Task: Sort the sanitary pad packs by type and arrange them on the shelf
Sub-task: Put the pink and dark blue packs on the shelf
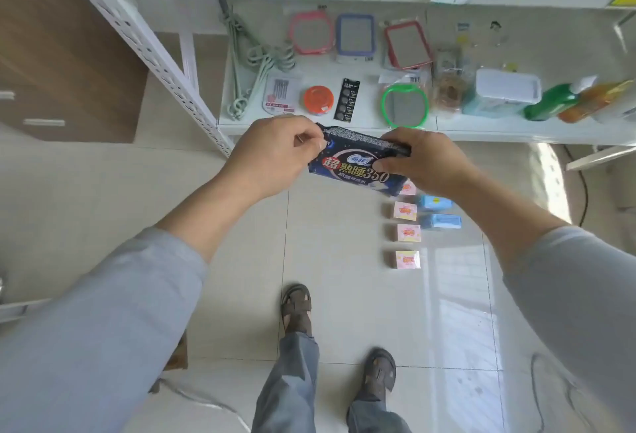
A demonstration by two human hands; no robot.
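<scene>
I hold a dark blue sanitary pad pack (354,164) with white and gold print in front of the white shelf (481,131), just below its front edge. My left hand (272,153) pinches the pack's upper left corner. My right hand (426,164) grips its right end. On the floor tiles below lie pink-and-yellow packs (405,210), (408,233), (407,259) in a column, one more half hidden behind the held pack. Two light blue packs (434,202), (441,221) lie beside them to the right.
The shelf carries green hangers (247,64), framed mirrors (355,34), a green-rimmed mirror (405,106), an orange tin (318,100), a battery card (347,99), a tissue box (502,93) and bottles (554,104). A wooden cabinet (69,54) stands left. My sandalled feet (296,308) are on the tiles.
</scene>
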